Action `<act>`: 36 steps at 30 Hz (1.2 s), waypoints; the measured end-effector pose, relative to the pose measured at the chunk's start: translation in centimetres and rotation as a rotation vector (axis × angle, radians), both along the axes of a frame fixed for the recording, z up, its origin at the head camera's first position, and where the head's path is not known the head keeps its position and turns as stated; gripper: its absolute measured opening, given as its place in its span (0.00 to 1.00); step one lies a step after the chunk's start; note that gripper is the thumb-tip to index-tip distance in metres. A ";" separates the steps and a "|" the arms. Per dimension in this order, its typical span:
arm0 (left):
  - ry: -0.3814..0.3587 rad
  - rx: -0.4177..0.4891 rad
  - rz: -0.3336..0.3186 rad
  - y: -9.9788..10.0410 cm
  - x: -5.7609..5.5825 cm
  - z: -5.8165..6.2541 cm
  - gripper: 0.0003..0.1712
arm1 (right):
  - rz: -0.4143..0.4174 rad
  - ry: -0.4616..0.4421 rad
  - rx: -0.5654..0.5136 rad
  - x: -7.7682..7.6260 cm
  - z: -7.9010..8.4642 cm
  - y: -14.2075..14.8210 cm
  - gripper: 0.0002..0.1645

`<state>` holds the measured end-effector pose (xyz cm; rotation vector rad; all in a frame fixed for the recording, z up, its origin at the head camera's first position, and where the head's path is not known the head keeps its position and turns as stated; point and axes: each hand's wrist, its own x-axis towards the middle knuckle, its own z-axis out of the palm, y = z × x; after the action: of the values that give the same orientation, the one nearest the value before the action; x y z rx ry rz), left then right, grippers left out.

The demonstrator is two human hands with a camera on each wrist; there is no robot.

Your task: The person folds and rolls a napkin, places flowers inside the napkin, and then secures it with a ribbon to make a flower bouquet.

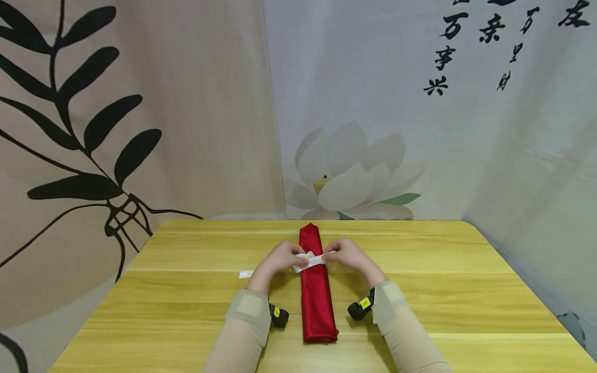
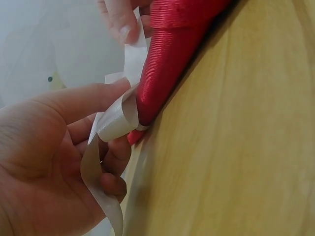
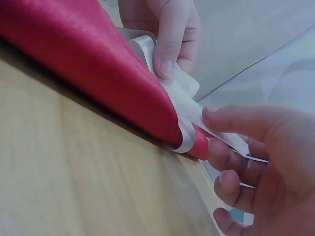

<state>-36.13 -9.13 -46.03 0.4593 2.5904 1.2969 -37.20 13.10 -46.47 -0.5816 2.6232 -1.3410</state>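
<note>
A rolled red satiny cloth (image 1: 318,305) lies lengthwise on the table, with a white ribbon (image 1: 311,262) wrapped around its upper part. My left hand (image 1: 282,257) pinches the ribbon at the roll's left side. In the left wrist view a ribbon loop (image 2: 117,120) sits at those fingers, and a tail (image 2: 101,189) hangs across the palm. On the other side, my right hand (image 1: 347,254) pinches a ribbon end (image 3: 231,140) between thumb and forefinger. Both hands are just above the roll; the ribbon's crossing is partly hidden by the fingers.
The wooden table (image 1: 186,311) extends to both sides of the roll. A ribbon tail (image 1: 245,274) shows on the table left of the left wrist. Behind the table hangs a printed curtain (image 1: 224,129). Black wrist cameras (image 1: 280,316) sit under both forearms.
</note>
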 end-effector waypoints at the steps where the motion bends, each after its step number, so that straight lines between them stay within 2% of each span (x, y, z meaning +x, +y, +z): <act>1: 0.000 0.001 0.000 0.0 0.0 0.0 0.04 | -0.002 -0.001 0.001 0.0 0.0 0.0 0.06; 8: 0.002 0.005 -0.001 0.1 0.0 0.0 0.05 | 0.020 0.015 0.022 0.0 -0.2 -0.4 0.06; 13: -0.026 0.001 0.007 0.1 0.1 0.1 0.06 | 0.037 0.021 0.013 0.2 -0.3 -1.0 0.06; 25: -0.038 0.011 0.013 0.1 0.0 -0.1 0.08 | 0.012 0.020 0.003 0.5 -0.5 -2.5 0.05; 36: -0.005 -0.005 0.007 0.3 -0.1 -0.1 0.05 | 0.009 0.003 -0.015 -0.1 -0.3 -0.4 0.08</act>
<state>-36.23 -8.81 -46.13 0.4461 2.5924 1.2920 -37.29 12.68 -46.73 -0.5972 2.6115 -1.3600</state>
